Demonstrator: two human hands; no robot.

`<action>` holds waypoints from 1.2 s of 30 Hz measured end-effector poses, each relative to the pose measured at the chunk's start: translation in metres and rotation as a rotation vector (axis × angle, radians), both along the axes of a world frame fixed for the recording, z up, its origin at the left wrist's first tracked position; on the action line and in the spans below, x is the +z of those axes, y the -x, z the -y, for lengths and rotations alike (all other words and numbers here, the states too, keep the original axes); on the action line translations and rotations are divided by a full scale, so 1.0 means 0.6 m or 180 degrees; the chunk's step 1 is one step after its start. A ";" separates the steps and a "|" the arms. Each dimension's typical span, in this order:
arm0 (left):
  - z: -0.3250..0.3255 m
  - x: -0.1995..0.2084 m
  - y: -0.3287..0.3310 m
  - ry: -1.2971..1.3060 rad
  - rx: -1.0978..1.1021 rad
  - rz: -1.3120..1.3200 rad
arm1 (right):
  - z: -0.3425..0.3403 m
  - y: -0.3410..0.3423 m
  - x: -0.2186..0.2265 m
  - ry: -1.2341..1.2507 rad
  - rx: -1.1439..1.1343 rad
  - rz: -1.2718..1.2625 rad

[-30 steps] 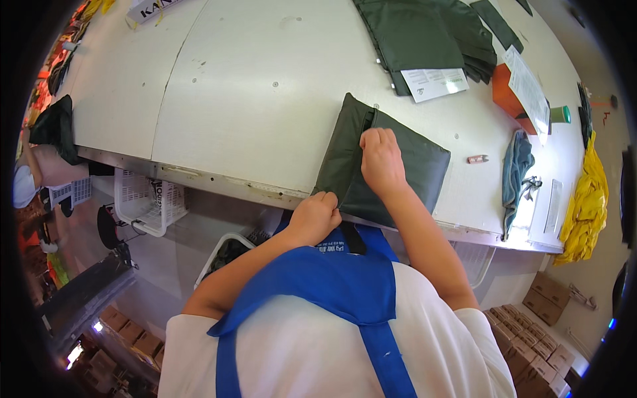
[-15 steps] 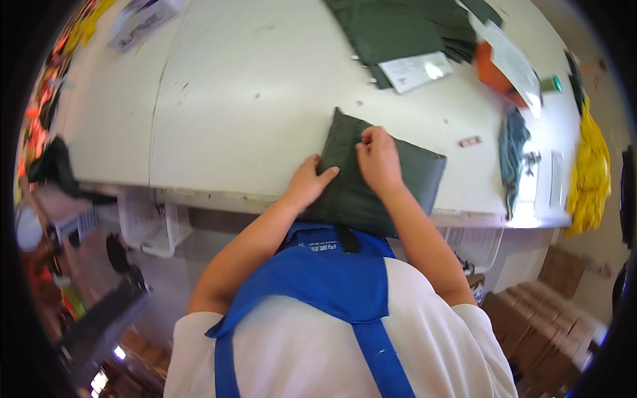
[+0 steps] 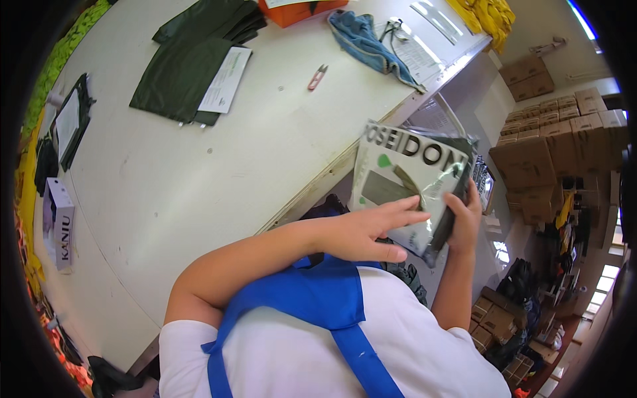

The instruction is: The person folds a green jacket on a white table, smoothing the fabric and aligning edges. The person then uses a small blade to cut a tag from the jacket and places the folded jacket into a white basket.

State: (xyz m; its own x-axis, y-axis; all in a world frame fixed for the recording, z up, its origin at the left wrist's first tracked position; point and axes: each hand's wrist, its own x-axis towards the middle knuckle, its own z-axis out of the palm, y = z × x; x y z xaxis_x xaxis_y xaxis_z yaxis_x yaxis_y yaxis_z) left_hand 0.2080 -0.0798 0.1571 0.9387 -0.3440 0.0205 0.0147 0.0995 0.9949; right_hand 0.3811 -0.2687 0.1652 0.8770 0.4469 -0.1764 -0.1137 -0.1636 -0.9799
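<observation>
Beyond the table's edge on the right, my right hand [image 3: 464, 219] grips the right side of a flat package [image 3: 411, 166]. The package is in clear plastic, with a white printed insert on its face and dark material behind it. It is held tilted, its printed face toward me. My left hand [image 3: 375, 232] reaches across in front of its lower part with fingers stretched apart. Whether those fingertips touch the plastic I cannot tell.
On the white table [image 3: 265, 146] lie dark green folded packs [image 3: 179, 79] with a white card [image 3: 227, 81], small red thread snips [image 3: 318, 77], blue denim cloth [image 3: 368, 43] and an orange box [image 3: 298, 12]. A white box [image 3: 58, 222] stands left. Cardboard boxes [image 3: 531, 162] are stacked at right.
My view has swung right. Both hands were on a dark green pack at the table's front edge; now a package with its printed side showing is held off the edge, and my left hand is spread.
</observation>
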 end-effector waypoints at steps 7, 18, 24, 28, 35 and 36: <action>-0.028 -0.106 -0.022 -0.0410 0.0929 -0.0975 | 0.148 -0.382 -0.103 -0.0500 -0.0296 -0.0061; 0.023 -0.184 0.193 0.0375 0.3066 -0.2173 | 0.052 -0.697 -0.490 0.2602 0.1038 0.0230; 0.267 -0.314 0.366 0.1369 0.4308 -0.2671 | -0.130 -0.225 -0.520 0.3257 0.4589 -0.0350; 0.476 -0.473 0.432 0.2193 0.5078 -0.3518 | -0.206 0.118 -0.407 0.2344 0.5886 -0.0468; 0.749 -0.741 0.400 0.1925 0.5786 -0.5689 | -0.204 0.352 -0.372 0.2928 0.6937 -0.0342; 0.751 -0.762 0.401 0.2250 0.6041 -0.6067 | -0.192 0.360 -0.390 0.3064 0.7009 -0.0384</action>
